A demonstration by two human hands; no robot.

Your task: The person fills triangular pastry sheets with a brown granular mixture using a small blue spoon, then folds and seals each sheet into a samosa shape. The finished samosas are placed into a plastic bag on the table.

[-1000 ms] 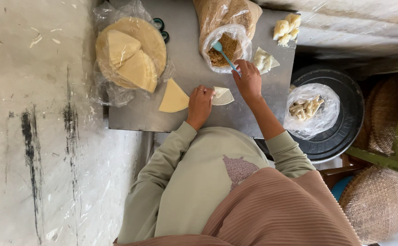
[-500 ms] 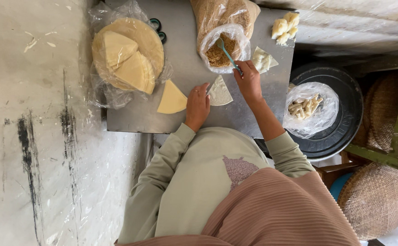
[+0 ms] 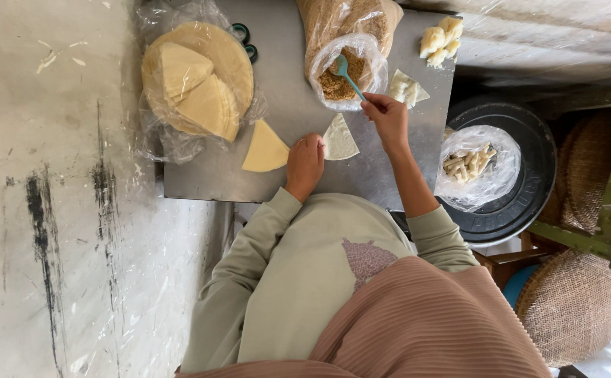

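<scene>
Teal spoon (image 3: 344, 72), clamped in right hand (image 3: 388, 119), slants bowl-first into crumb bag (image 3: 344, 70).

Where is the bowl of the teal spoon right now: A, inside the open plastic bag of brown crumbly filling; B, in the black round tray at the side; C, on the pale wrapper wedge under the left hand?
A: the right hand holds the teal spoon with its bowl down in the bag of brown filling.

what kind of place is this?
Likely a small home or cottage food-prep spot, not a factory. A metal table holds a stack of wrapper sheets in plastic and a bag of crumbly filling; the right hand dips a spoon in. Woven baskets sit nearby.
</scene>
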